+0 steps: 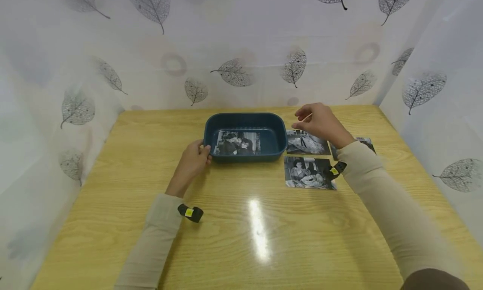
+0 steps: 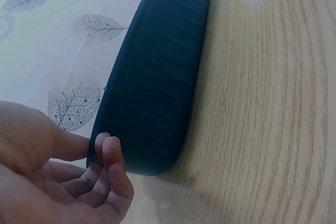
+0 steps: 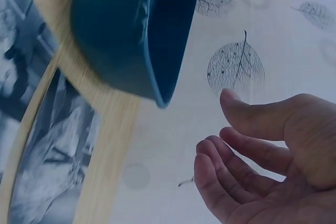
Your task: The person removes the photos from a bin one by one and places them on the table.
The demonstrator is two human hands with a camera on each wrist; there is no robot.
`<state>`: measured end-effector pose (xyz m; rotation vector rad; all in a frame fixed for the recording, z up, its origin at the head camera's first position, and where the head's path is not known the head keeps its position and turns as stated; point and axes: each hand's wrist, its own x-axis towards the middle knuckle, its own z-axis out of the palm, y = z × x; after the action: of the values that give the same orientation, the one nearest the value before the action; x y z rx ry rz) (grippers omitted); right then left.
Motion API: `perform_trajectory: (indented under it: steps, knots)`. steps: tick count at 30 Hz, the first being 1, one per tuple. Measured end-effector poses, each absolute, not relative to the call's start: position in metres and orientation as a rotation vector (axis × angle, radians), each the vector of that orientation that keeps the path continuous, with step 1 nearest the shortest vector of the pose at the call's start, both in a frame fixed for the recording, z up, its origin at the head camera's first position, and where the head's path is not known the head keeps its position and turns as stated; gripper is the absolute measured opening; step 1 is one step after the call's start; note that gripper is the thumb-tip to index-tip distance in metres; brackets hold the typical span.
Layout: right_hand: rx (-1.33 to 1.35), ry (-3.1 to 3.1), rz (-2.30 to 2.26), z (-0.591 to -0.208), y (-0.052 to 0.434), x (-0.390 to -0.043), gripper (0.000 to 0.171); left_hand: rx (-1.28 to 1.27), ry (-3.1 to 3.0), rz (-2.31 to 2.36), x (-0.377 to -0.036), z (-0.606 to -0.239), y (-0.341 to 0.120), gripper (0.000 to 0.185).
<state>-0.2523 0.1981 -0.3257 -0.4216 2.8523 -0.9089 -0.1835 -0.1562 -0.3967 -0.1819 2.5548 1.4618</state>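
Observation:
A dark blue plastic basin [image 1: 247,158] stands on the table, with a black-and-white photo [image 1: 237,143] lying flat in its left part. My left hand [image 1: 193,159] pinches the basin's rim at the near left corner; the left wrist view shows thumb and fingers on either side of that rim [image 2: 100,114]. Right of the basin, my right hand [image 1: 320,121] hovers over a photo [image 1: 307,145], fingers loosely bent and holding nothing. Nearer me lies another photo [image 1: 307,172]. A further photo [image 1: 367,144] is partly hidden behind the right forearm.
The wooden table [image 1: 226,227] extends in front of the basin and to its left. White curtain-like sheets [image 1: 256,38] with a leaf print rise behind the table and at both sides. Black bands [image 1: 190,213] are worn on both wrists.

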Motion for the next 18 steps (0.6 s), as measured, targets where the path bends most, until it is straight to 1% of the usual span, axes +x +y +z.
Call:
perform_trajectory:
  steps: [9, 18]
  knots:
    - [-0.582, 2.807, -0.843, -0.339, 0.144, -0.275, 0.057, -0.186, 2.578, 1.444, -0.182, -0.396, -0.155, 0.048]
    - [-0.623, 2.75, -0.662, -0.368, 0.108, -0.286, 0.062, -0.189, 2.578, 1.448, -0.182, -0.396, -0.156, 0.047]
